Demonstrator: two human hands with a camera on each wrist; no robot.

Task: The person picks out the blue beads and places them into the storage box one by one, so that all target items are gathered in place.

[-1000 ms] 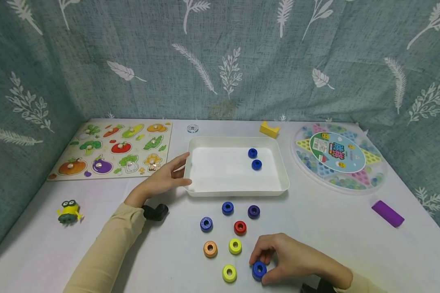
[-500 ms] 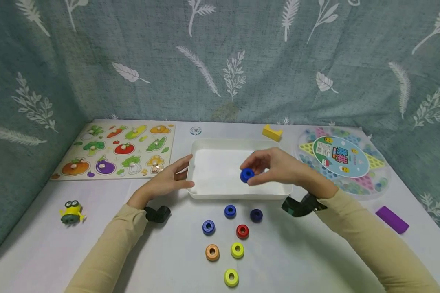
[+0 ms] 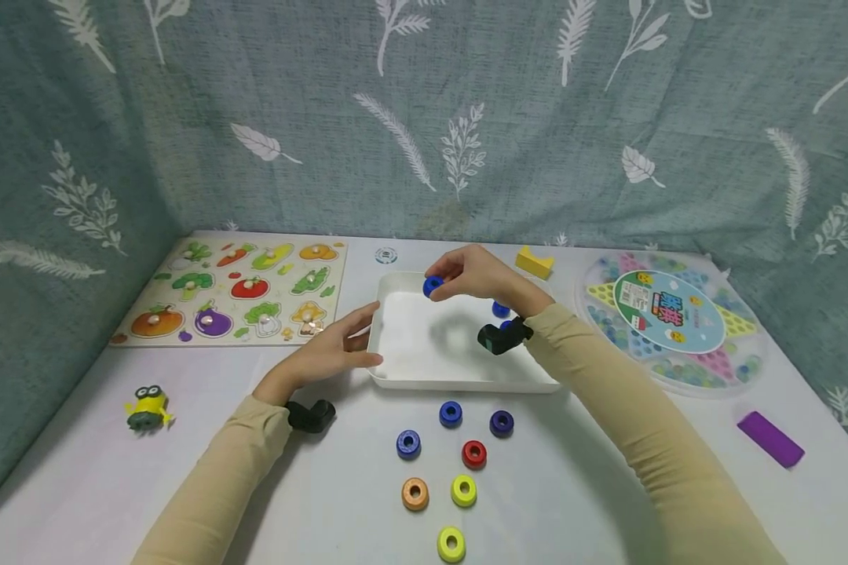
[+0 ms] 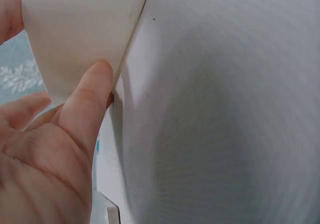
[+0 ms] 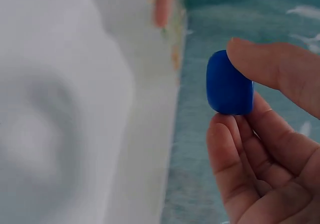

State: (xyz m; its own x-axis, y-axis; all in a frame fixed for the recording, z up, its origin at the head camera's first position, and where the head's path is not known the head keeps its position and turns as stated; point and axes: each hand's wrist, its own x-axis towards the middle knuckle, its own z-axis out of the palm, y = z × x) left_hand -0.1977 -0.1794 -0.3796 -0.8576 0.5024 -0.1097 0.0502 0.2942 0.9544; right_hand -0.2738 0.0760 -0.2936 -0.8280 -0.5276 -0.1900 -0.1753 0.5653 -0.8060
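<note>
My right hand (image 3: 469, 275) pinches a blue ring (image 3: 433, 286) between thumb and fingertips, above the back left part of a white tray (image 3: 459, 387). In the right wrist view the ring's rounded side shows between the thumb and the fingers. Two more blue rings (image 3: 500, 309) lie at the tray's right, partly hidden by the right wrist. At the tray's left end, my left hand (image 3: 328, 353) rests its thumb and fingers against the outer wall; the left wrist view shows the thumb (image 4: 90, 94) laid on that wall.
In front of the tray lie blue rings (image 3: 451, 414), a dark violet ring (image 3: 502, 424), a red ring (image 3: 474, 454), an orange ring (image 3: 414, 494) and yellow rings (image 3: 451, 544). A vegetable puzzle board (image 3: 275, 271), minion figure (image 3: 148, 409), yellow block (image 3: 534, 262), round game box (image 3: 671, 314) and purple block (image 3: 770, 439) surround them.
My right hand has picked up the blue ring from the table's front and carried it forward and left over the tray. The left hand stays at the tray's end.
</note>
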